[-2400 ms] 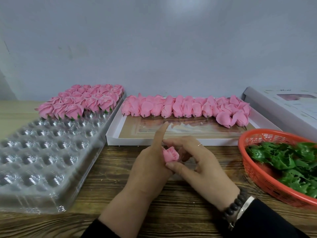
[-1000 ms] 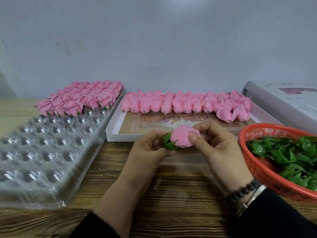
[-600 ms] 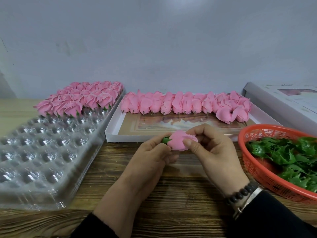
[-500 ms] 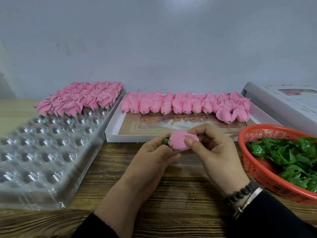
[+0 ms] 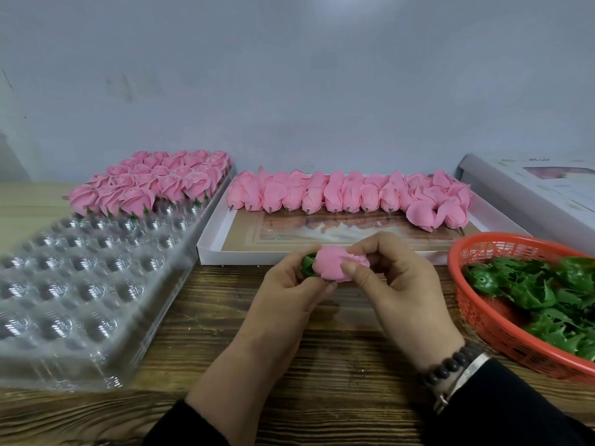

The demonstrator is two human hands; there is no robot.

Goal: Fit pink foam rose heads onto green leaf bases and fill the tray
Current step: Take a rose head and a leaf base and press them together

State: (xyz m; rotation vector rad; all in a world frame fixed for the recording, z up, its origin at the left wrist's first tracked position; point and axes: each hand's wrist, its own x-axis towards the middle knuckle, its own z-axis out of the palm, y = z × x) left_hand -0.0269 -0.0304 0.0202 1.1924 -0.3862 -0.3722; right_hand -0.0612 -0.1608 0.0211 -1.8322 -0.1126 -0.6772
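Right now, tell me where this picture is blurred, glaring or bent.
Head view: the clear tray smears at its near left edge, with bright glints in its empty cups; the wide lens bows the table edge and white box; both hands and the rose look fairly sharp under soft, even light.

You have a dark, near-black long sleeve [image 5: 190, 428] on your left arm, its cuff ending just short of the wrist, and your bare left hand [image 5: 286, 291] carries no ring or band that shows. Your right arm wears a matching dark long sleeve [image 5: 502, 410]. At that wrist sits a bracelet of round dark brown beads [image 5: 450, 365], and right beside it, toward the cuff, a flat silver-coloured metal bangle [image 5: 463, 381]. Your right hand [image 5: 402, 284] is bare too.
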